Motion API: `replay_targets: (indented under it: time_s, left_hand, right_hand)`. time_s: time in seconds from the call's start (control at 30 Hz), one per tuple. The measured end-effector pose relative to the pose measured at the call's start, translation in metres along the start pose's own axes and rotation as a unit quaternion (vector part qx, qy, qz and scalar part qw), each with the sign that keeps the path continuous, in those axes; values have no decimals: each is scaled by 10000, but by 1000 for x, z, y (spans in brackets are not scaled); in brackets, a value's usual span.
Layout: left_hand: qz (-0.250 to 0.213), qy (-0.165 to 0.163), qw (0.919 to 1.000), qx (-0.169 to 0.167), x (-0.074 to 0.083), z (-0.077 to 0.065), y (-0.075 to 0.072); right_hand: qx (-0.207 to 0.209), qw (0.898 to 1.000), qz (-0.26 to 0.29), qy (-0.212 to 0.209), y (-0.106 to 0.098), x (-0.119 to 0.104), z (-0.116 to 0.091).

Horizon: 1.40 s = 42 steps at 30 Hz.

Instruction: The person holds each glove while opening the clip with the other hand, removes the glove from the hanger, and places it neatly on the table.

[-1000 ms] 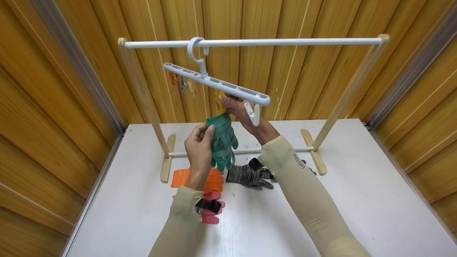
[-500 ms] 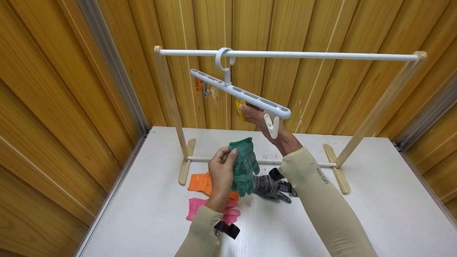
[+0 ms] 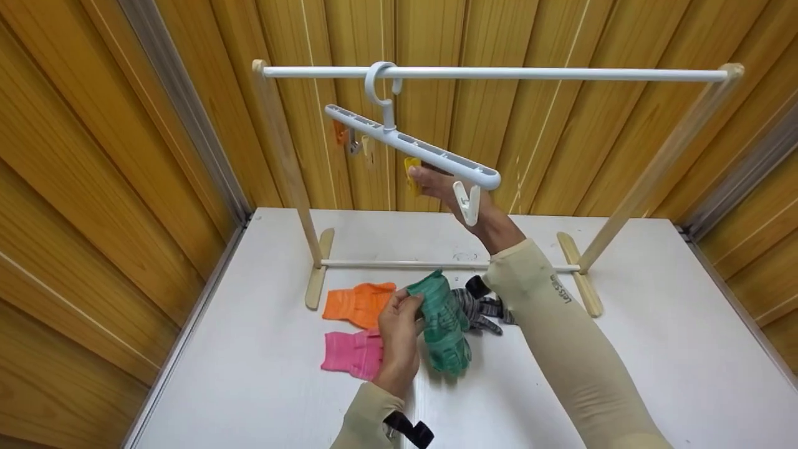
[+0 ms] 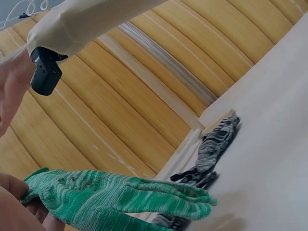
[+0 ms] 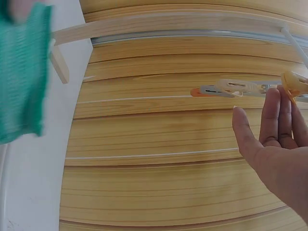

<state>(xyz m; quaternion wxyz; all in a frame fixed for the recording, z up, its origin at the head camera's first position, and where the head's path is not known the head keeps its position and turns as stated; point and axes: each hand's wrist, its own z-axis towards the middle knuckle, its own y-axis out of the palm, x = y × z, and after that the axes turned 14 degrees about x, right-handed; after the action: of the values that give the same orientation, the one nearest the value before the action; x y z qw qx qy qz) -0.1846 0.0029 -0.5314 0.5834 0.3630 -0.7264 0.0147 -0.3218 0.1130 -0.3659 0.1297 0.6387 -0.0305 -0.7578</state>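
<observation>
My left hand [image 3: 399, 330] pinches a green knit glove [image 3: 444, 327] by its cuff, thumb against the fingers. The glove hangs low over the table, its fingers pointing down toward the front. In the left wrist view the same glove [image 4: 110, 197] stretches out from the fingertips. Up at the grey hanger [image 3: 430, 154], my right hand [image 3: 446, 187] is raised beside a yellow clip [image 3: 412, 174]. The right wrist view shows the fingers [image 5: 272, 115] extended at the yellow clip [image 5: 292, 85], with the thumb apart from them. A white clip [image 3: 466, 202] hangs in front of the right hand.
The hanger hooks over a white rail [image 3: 530, 73] on wooden posts. Orange [image 3: 340, 134], grey [image 3: 353, 143] and cream [image 3: 366, 148] clips hang at its far end. An orange glove [image 3: 358, 304], a pink glove [image 3: 352, 353] and dark striped gloves [image 3: 483, 312] lie on the white table [image 3: 274, 349].
My left hand has brought the green glove down and away from the yellow clip toward the table. The right hand stays up by the clip, its thumb now apart. The head view has shifted.
</observation>
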Motion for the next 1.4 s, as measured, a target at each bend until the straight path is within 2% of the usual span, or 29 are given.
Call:
replay_targets:
  time_s: [0.2, 0.33, 0.47, 0.6, 0.73, 0.87, 1.0, 1.07, 1.4]
  left_hand:
    - [-440, -609, 9971, 124, -19, -6, 0]
    - [-344, -849, 9955, 256, -32, -15, -7]
    - [-254, -934, 9944, 431, -44, -24, -14]
    - [-134, -846, 9945, 604, -51, -29, -16]
    - [86, -547, 9957, 747, -54, -35, -16]
    - [652, -116, 9954, 693, -52, -42, -17]
    - [1408, 142, 9882, 584, -47, -50, -20]
    - [1622, 189, 9854, 487, -45, -54, -21]
    - [1995, 185, 9795, 217, -42, -60, -23]
  right_hand:
    - [-25, 9998, 118, -185, 4, -10, 10]
    - [-31, 9998, 175, -105, 5, -11, 11]
    - [-8, 9999, 106, 18, 4, -10, 9]
    - [2, 10000, 88, 46, 5, -12, 10]
    - [-6, 9999, 102, 29, 5, -12, 10]
    - [4, 9999, 141, -17, 5, -12, 9]
    - [-34, 9997, 243, -42, 3, -10, 8]
    - [-61, 9997, 250, -49, 3, -10, 8]
    - [-2, 9998, 154, -90, 2, -14, 7]
